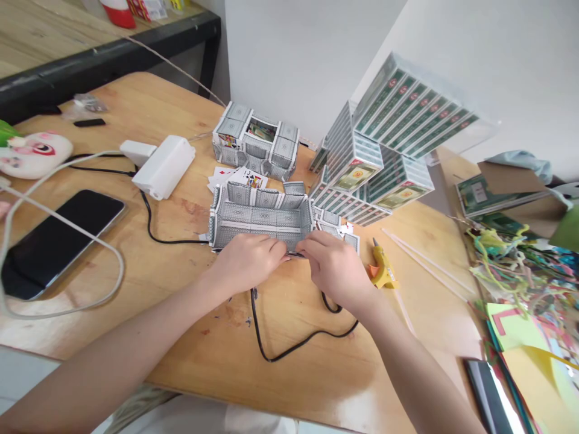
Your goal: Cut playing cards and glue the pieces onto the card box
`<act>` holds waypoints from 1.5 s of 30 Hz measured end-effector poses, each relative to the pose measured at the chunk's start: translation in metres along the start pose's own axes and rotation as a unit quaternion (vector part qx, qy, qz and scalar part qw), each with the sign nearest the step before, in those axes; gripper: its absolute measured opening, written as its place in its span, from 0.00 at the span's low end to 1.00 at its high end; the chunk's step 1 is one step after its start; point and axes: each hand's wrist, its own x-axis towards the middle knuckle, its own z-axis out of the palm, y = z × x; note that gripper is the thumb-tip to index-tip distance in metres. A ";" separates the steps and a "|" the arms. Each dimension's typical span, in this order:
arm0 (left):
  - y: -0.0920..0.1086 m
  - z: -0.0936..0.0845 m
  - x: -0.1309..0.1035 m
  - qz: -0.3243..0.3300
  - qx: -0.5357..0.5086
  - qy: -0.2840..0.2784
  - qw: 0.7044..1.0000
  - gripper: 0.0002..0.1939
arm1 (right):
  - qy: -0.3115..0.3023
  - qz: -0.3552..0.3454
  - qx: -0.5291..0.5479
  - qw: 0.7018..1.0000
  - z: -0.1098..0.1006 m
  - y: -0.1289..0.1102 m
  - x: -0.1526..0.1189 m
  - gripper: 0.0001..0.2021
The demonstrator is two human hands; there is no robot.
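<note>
An open-topped box built from grey-backed playing cards [260,215] lies at the table's middle, its hollow inside facing up. My left hand [253,258] is closed at the box's near edge, fingertips pressed on the card wall. Beside it, at the near right corner, my right hand [332,262] is pinched closed. What lies between its fingers is too small to make out; a thin dark piece shows between the two hands. Behind the box sit loose playing cards [248,177] and a second card-built piece [256,138] with an opening in its top.
A yellow glue gun [383,268] lies right of my right hand, near clear glue sticks [429,265]. Stacked card packs [357,163] rise behind. A black cord [289,349] loops in front. Leftward are a white power adapter [165,167] and a phone [63,241].
</note>
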 end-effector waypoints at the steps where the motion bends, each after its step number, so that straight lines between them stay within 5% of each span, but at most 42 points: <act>1: 0.000 0.000 0.000 -0.001 -0.001 -0.001 1.000 0.13 | 0.009 -0.005 -0.003 1.000 0.002 -0.001 0.000 0.14; 11: 0.000 0.000 0.002 -0.016 -0.009 -0.005 1.000 0.12 | 0.068 -0.052 -0.064 0.994 0.018 -0.004 -0.003 0.14; 26: -0.002 0.000 0.002 -0.001 -0.003 -0.029 1.000 0.12 | 0.020 -0.146 -0.046 0.988 0.014 0.003 0.015 0.12; 32: -0.001 0.000 0.003 -0.009 -0.010 -0.038 0.999 0.12 | 0.043 -0.124 -0.077 0.988 0.014 -0.004 0.008 0.13; 39: -0.001 -0.003 0.002 -0.044 -0.044 -0.048 0.997 0.13 | 0.095 -0.059 0.087 0.990 0.017 0.007 0.001 0.15; 45: -0.001 -0.003 0.004 -0.048 -0.048 -0.066 0.996 0.11 | 0.115 -0.092 -0.022 0.989 0.025 -0.001 -0.001 0.15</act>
